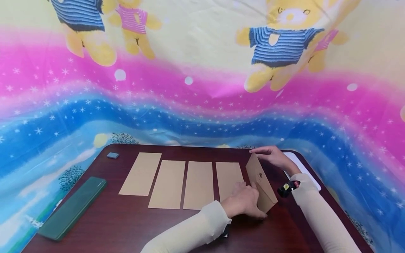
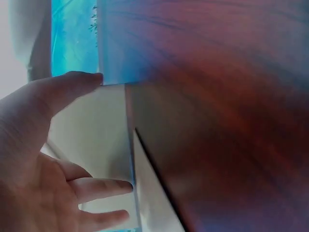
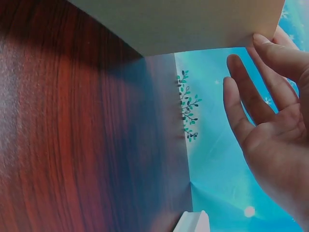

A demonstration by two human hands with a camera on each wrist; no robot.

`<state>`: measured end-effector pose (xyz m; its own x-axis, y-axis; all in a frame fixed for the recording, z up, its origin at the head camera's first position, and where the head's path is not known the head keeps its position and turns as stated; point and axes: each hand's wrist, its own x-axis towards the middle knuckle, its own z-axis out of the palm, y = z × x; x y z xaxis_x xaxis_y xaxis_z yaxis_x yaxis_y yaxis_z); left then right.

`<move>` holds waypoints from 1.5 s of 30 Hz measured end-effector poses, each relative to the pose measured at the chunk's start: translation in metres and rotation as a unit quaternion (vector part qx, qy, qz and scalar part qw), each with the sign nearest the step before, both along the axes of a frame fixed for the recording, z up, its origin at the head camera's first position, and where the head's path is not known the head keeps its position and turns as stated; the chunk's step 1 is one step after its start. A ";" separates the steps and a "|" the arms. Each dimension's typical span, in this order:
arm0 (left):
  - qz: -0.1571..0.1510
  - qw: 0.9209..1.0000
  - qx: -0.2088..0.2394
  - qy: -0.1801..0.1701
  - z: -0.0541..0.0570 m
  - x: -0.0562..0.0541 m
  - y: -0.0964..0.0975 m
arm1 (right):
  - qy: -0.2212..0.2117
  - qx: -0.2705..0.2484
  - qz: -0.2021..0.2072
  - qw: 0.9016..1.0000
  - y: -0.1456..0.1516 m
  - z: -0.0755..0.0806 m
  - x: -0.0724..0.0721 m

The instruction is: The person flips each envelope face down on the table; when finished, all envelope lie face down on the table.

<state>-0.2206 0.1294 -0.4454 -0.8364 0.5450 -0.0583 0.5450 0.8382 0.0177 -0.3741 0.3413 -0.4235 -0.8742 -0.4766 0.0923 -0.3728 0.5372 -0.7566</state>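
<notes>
A brown kraft envelope [image 1: 264, 186] stands tilted up on its long edge at the right of the table, with a flap crease and a small dark mark on its left face. My right hand [image 1: 275, 157] pinches its far upper corner between thumb and forefinger; in the right wrist view the other fingers [image 3: 241, 96] are spread away from the paper. At the near end, my left hand [image 1: 243, 199] holds the envelope low down. Its thumb [image 2: 82, 82] reaches the corner in the left wrist view, with fingertips near the lower edge.
Several flat brown envelopes [image 1: 167, 184] lie in a row left of the hands. A long green case [image 1: 74, 207] lies at the left edge, a small blue-grey block [image 1: 113, 155] at the back left. Behind the right wrist is a flat white object [image 1: 307, 172]. Patterned cloth [image 1: 202, 84] hangs around the table.
</notes>
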 end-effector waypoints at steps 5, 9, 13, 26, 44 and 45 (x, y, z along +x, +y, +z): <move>0.017 0.997 0.078 -0.007 0.012 0.005 -0.007 | 0.011 0.026 0.000 1.000 0.000 0.004 -0.002; -0.011 0.990 0.143 0.006 0.021 0.008 -0.011 | 0.019 0.031 0.003 0.999 -0.002 0.007 -0.004; -0.047 0.986 0.160 0.015 0.023 0.010 -0.014 | 0.020 0.038 0.007 0.999 -0.004 0.009 -0.005; -0.085 0.972 0.216 0.045 0.018 0.006 -0.022 | -0.003 0.028 0.025 0.999 -0.003 0.014 -0.007; -0.114 0.965 0.228 0.064 0.011 0.002 -0.019 | -0.040 0.049 0.003 0.998 0.003 -0.033 -0.008; -0.117 0.964 0.230 0.066 0.011 0.002 -0.019 | -0.034 0.057 0.007 0.998 0.003 -0.036 -0.008</move>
<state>-0.2181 0.1100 -0.4346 -0.6717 0.6621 0.3323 0.7405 0.6130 0.2755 -0.3820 0.3442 -0.4594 -0.8700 -0.4925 -0.0218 -0.3308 0.6161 -0.7148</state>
